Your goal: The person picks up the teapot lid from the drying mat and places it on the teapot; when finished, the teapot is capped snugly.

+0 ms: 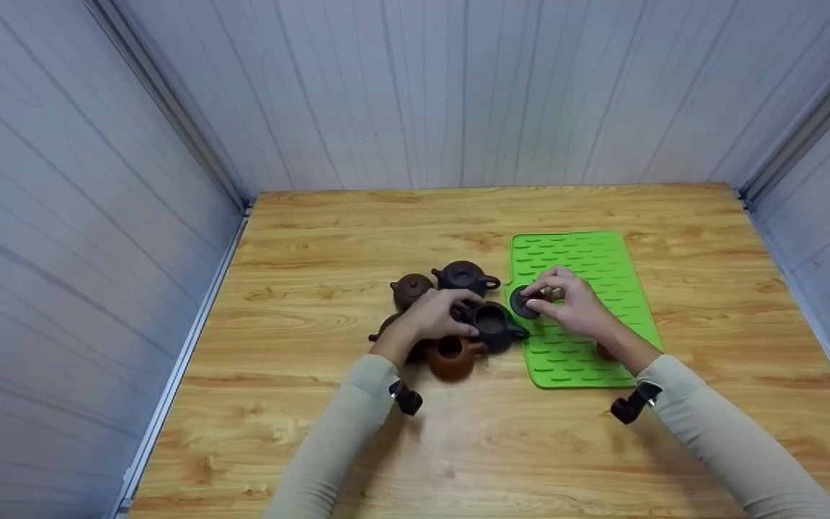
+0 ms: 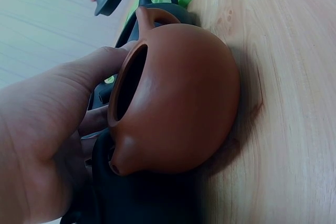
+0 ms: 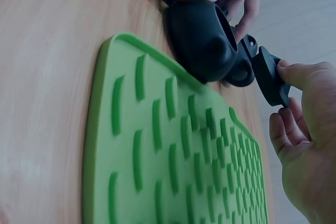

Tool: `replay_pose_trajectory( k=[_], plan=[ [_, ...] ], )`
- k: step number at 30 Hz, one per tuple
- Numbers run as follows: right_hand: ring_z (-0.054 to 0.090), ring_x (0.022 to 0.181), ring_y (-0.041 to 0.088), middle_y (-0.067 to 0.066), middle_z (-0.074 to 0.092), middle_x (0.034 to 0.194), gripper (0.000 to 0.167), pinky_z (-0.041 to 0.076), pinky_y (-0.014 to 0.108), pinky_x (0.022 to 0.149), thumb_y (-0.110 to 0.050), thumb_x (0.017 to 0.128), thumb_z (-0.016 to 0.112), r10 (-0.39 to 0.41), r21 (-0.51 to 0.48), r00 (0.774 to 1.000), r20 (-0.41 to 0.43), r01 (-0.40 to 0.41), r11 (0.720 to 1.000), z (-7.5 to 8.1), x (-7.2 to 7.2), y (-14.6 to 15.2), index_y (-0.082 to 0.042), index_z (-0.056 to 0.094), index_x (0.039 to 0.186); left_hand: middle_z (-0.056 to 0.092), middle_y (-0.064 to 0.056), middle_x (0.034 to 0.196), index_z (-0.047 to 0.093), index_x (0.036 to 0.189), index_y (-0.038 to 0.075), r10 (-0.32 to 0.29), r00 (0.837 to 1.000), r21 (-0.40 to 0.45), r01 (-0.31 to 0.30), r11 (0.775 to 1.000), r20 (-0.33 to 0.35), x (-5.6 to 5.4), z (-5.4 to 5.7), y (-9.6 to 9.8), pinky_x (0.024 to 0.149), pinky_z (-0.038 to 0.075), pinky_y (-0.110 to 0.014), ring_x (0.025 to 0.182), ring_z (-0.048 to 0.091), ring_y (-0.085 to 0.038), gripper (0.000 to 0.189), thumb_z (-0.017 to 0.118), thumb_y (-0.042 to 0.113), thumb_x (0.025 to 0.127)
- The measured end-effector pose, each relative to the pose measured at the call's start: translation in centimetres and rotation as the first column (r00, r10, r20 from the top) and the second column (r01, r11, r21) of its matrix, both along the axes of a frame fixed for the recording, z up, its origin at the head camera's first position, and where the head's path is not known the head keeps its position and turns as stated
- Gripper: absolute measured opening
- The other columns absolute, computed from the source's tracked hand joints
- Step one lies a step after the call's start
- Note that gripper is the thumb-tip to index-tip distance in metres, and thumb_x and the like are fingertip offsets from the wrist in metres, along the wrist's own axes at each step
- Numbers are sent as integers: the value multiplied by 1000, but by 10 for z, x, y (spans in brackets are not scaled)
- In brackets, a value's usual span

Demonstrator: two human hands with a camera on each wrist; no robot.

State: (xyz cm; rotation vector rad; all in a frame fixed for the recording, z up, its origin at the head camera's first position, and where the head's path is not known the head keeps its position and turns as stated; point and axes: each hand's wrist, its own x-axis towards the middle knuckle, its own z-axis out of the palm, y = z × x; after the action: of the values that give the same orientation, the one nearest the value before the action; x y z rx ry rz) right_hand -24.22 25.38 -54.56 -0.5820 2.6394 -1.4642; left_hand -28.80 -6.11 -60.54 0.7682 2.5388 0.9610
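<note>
Nearest, two forearms in pale sleeves reach forward over the wood-grain worktop, converging on a cluster of teapots. Foremost of these is an orange-brown teapot, lidless; its mouth is dark, and any contents cannot be made out. At similar depth, a reddish-brown object, mostly hidden by the right wrist, lies on a green ridged mat. Behind the orange-brown teapot stands an open black teapot, upright just beside the mat, its brownish interior exposed. The left hand, palm down, grips it, thumb and fingers spread about its left side. The right hand is raised above the mat, thumb and fingers pinching a black lid, apart from the open mouth. A dark teapot lies partly hidden behind the left hand. Farther back are a brown teapot, lidded, and a low, dark teapot with its handle toward the mat.
</note>
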Motion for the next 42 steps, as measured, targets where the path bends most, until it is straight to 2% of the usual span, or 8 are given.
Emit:
replay_pose_trajectory(
  k=[6, 12, 23, 29, 34, 42],
  plan=[
    [61, 96, 13, 20, 66, 121, 14, 53, 21, 86, -6, 102, 82, 22, -9, 1000, -14, -22, 1000, 2, -3, -13, -4, 86, 116, 83, 1, 136, 75, 144, 39, -6, 1000, 1, 6, 1000, -14, -3, -3, 1, 117, 58, -48, 130, 77, -23, 57, 95, 45, 92],
    [63, 96, 11, 20, 66, 119, 15, 54, 19, 86, -5, 101, 83, 52, -32, 998, -32, -53, 998, 5, -4, -26, -3, 86, 115, 83, 1, 136, 74, 146, 37, -26, 1000, 3, 26, 1000, -15, -6, -7, 1, 112, 61, -46, 128, 79, -22, 58, 95, 45, 92],
    [62, 97, 17, 20, 67, 117, 14, 53, 22, 86, -6, 102, 82, 99, -37, 994, -43, -100, 994, 10, -4, -40, -5, 87, 115, 83, 1, 135, 74, 146, 33, -29, 999, -31, 28, 999, -43, -3, -2, 2, 109, 63, -44, 125, 79, -22, 58, 93, 46, 93],
    [63, 97, 15, 21, 68, 118, 13, 53, 21, 86, -5, 101, 84, 97, -27, 994, -42, -99, 995, 6, -3, -45, -5, 86, 113, 82, -2, 139, 71, 150, 30, -16, 999, -46, 14, 999, -36, -1, 2, 1, 111, 62, -44, 129, 78, -24, 62, 93, 44, 94],
    [66, 102, 22, 22, 69, 119, 14, 56, 22, 87, -4, 99, 85, 101, -44, 995, -25, -102, 994, -1, -2, -48, -5, 86, 113, 82, -3, 139, 71, 150, 28, -15, 1000, -51, 14, 999, -27, 2, 5, 1, 112, 61, -46, 129, 77, -26, 62, 93, 44, 94],
    [66, 106, 21, 22, 71, 123, 13, 56, 22, 89, -5, 100, 84, 105, -75, 994, -13, -106, 992, -8, 1, -50, -4, 86, 113, 83, -4, 136, 72, 150, 29, -18, 1000, -19, 17, 1000, -8, -5, -5, -1, 112, 62, -46, 129, 79, -25, 64, 95, 44, 92]
  ],
)
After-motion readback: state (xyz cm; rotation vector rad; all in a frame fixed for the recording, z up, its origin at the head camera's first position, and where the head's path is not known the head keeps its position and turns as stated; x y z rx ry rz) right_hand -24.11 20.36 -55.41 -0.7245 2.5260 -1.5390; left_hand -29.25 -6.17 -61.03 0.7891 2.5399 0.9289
